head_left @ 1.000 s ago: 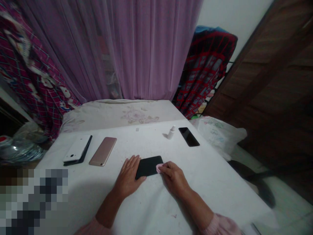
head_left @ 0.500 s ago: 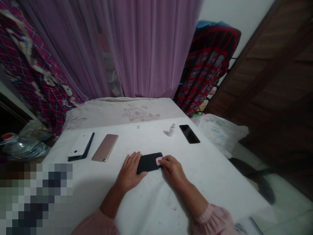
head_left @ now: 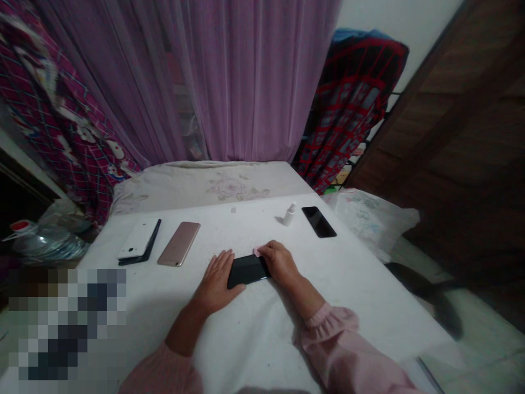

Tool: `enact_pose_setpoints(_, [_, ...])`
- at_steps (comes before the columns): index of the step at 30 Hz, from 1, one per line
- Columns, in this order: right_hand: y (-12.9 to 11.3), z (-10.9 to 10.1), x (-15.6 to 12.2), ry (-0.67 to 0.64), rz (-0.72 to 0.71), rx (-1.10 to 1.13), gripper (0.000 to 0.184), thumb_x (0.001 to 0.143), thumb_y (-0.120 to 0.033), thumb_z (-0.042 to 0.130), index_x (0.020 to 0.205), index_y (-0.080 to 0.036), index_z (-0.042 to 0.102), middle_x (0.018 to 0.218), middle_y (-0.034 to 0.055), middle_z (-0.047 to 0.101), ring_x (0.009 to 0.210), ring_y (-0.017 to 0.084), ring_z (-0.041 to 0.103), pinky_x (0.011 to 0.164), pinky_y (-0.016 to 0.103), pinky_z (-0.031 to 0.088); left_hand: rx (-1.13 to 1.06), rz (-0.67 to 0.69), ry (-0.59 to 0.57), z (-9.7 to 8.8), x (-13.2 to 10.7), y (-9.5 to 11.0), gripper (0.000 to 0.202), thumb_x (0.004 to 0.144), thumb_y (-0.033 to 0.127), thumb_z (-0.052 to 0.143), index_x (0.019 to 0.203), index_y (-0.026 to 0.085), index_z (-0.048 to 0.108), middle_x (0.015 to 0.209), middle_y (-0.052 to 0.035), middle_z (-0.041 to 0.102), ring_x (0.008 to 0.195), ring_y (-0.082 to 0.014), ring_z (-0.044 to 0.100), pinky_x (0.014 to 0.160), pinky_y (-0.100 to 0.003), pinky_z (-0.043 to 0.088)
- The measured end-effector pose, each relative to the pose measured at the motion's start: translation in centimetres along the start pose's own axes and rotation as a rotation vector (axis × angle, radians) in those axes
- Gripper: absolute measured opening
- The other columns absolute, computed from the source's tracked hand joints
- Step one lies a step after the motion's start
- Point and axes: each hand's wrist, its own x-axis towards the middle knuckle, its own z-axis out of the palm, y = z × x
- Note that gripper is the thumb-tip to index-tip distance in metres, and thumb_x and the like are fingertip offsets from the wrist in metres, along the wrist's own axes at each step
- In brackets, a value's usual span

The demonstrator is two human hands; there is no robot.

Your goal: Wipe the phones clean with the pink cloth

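A black phone [head_left: 248, 270] lies on the white table in front of me. My left hand [head_left: 217, 284] steadies its left end, with the fingers at the far left corner and the thumb along the near edge. Between the fingertips of my right hand [head_left: 283, 265] is a small pink cloth [head_left: 257, 251], pinched and pressed at the phone's far edge, near the right end. That hand covers the phone's right end. Beyond it stands a small white spray bottle [head_left: 290, 214].
A rose-gold phone [head_left: 179, 244] and a white phone [head_left: 137, 239] on top of a dark one lie at the left. Another black phone [head_left: 319, 221] is near the right edge. A plastic bag [head_left: 365, 216] and a large water bottle [head_left: 45, 243] flank the table [head_left: 241, 350].
My right hand has moved the pink cloth away from me and slightly left, from the phone's right part to its far edge. My left hand keeps its place on the phone.
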Motion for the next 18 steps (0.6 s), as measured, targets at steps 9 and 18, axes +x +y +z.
enact_pose_setpoints(9, [-3.7,2.2,0.4,-0.070,-0.135,-0.026,0.024,0.093,-0.033,0.052,0.100,-0.027,0.074,0.101,0.0040,0.068,0.093,0.018,0.058,0.079,0.024,0.041,0.012,-0.025,0.037,0.2,-0.2,0.4,0.070,0.082,0.042,0.059,0.142,0.016,0.035,0.150,-0.0151,0.042,0.142,-0.0319,0.031,0.117,-0.054,0.020])
enact_pose_setpoints(18, [1.2,-1.3,-1.0,-0.013,0.039,-0.051,0.026,0.093,-0.031,0.050,0.102,-0.025,0.074,0.101,0.0045,0.068,0.091,0.018,0.060,0.075,0.025,0.042,0.001,-0.046,0.008,-0.4,-0.1,0.9,0.068,0.082,0.041,0.059,0.140,0.014,0.038,0.151,-0.0153,0.041,0.142,-0.0304,0.031,0.118,-0.052,0.019])
